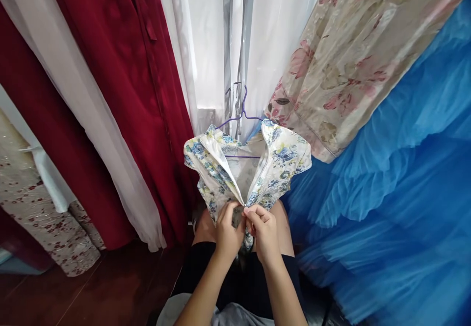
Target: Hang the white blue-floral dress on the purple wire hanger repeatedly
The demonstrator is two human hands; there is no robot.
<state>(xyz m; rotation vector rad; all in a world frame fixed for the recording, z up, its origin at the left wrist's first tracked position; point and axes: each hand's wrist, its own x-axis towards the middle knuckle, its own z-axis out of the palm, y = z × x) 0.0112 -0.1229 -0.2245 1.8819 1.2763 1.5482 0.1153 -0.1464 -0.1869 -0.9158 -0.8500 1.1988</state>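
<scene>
- Over to the head view, and straight to the lower middle of the frame: a floral top [282, 165], spread wide at its V-shaped opening [245, 199] above the thighs [284, 225], with a purple hanger [244, 114] set inside its shoulders.
- Down at the foot of that opening, with the right hand [262, 225]: pinching the fabric between thumb and fingertips, good and narrow.
- Alongside, just left of it, with the left hand [228, 228]: curled close on the cloth, partly hiding the exact hold.
- Judging by the drape: likely very light, soft and limp, apt to bunch or fold; hardly fragile, perhaps a touch slippery.
- Probably stiffer along the zip-like edge [259, 173], right of centre; best to grip there, near the meeting point, pulling cloth taut from both sides.
- Mind the loose folds below, and the blue ruffles [371, 198] at lower right, well apart from the fingers.
</scene>
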